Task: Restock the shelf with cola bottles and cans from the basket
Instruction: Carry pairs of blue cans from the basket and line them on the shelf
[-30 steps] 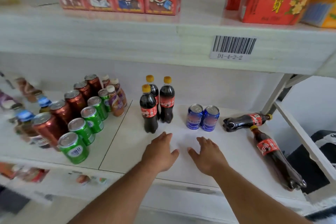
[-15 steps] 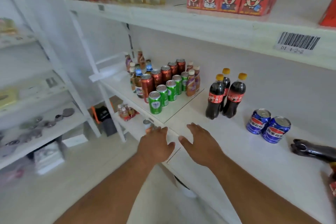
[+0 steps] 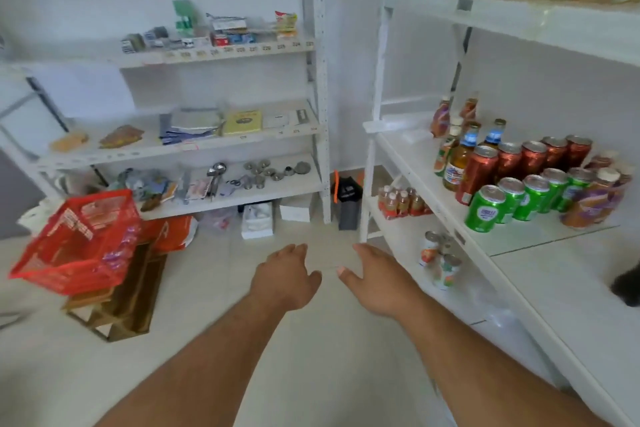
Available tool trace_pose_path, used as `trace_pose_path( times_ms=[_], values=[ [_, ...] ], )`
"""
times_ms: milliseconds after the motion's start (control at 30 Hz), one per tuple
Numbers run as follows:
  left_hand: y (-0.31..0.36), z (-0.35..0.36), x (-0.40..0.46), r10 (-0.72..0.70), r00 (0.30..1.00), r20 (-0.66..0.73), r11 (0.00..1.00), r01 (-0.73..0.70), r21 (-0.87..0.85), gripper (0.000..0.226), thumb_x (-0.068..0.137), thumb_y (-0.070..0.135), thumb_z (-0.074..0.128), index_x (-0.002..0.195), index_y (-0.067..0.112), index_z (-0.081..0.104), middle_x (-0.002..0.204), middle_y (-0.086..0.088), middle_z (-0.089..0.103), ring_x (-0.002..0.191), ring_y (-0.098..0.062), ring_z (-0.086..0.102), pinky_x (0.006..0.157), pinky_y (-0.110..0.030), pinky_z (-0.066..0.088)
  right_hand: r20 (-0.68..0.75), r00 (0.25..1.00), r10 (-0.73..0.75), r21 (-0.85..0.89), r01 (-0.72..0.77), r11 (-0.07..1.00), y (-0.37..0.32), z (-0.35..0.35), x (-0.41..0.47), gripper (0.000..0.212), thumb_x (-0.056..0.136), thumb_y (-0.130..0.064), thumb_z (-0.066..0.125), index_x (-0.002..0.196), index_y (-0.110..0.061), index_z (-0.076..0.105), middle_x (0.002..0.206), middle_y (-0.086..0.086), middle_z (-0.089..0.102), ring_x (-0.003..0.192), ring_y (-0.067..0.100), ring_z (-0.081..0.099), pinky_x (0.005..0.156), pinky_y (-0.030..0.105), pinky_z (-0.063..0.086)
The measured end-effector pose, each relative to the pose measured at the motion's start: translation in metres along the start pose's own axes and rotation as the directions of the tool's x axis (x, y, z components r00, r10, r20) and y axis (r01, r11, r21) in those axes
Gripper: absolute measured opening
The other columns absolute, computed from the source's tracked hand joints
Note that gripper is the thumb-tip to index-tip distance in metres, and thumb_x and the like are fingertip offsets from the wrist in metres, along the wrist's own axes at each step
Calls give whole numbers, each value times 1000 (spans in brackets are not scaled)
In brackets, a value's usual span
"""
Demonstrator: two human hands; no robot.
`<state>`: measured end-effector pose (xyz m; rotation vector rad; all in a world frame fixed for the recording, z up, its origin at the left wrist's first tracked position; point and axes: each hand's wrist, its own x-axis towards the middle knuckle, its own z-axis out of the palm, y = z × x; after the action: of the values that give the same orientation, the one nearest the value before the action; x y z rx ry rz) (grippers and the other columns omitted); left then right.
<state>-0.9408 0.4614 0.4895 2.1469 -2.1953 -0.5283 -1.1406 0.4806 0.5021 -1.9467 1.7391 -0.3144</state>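
One red basket point(image 3: 78, 239) far left of both empty hands: left hand point(image 3: 285, 276), right hand point(image 3: 375, 279), fingers relaxed, apart.

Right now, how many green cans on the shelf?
5 green metal cans, in one row running back from the white shelf front. More may hide behind the bottles.
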Motion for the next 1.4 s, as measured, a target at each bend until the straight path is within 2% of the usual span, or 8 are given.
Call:
trace_pose_path(
  times_ms=[267, 533, 800, 967, 1200, 1400],
  values=[
    [-185, -36, -13, -322, 945, -64, 942, 312, -126, 78, 98, 59, 51, 164, 24, 27, 169, -1, 33, 150, -29, 38, 119, -46, 39, 197, 959, -202, -57, 217, 974, -152, 94, 86, 77, 104, -59, 45, 165, -16, 26, 169, 4, 30, 154, 26, 30, 123, 35, 28],
    [-323, -66, -37, -532, 842, -88, 821, 488, -294, 77, 97, 57, 55, 162, 23, 32, 166, 0, 39, 148, -25, 44, 115, -43, 45, 323, 868, -378, -92, 426, 900, -286, 159, 142, 76, 102, -60, 45, 164, -18, 28, 168, 4, 33, 151, 26, 35, 123, 38, 31],
    [-389, -67, -3, -631, 776, -8, 739, 597, -313, 74, 98, 58, 54, 161, 26, 33, 164, 1, 40, 144, -25, 48, 110, -44, 50, 417, 808, -417, -83, 490, 868, -342, 211, 213, 78, 101, -61, 46, 163, -17, 29, 166, 6, 37, 150, 26, 37, 122, 42, 33],
    [-431, -80, 59, -680, 733, 33, 687, 652, -322, 66, 90, 62, 55, 146, 27, 48, 146, -1, 57, 125, -24, 61, 97, -46, 58, 449, 784, -428, -63, 506, 861, -366, 230, 291, 77, 102, -59, 47, 163, -16, 28, 166, 6, 36, 151, 26, 36, 122, 41, 34],
    [-471, -108, 143, -733, 670, 114, 587, 709, -392, 70, 92, 57, 58, 154, 31, 40, 138, 4, 60, 115, -18, 64, 94, -41, 60, 493, 754, -434, -35, 516, 856, -404, 235, 403, 77, 101, -59, 49, 162, -15, 29, 165, 9, 37, 150, 28, 38, 121, 43, 36],
    [-506, -119, 186, -757, 640, 134, 553, 736, -391, 59, 93, 55, 58, 146, 30, 49, 127, 6, 62, 106, -16, 65, 88, -38, 62, 533, 726, -434, -7, 517, 856, -434, 247, 458, 78, 101, -59, 49, 163, -17, 27, 167, 7, 35, 152, 27, 36, 122, 41, 35]
  ],
)
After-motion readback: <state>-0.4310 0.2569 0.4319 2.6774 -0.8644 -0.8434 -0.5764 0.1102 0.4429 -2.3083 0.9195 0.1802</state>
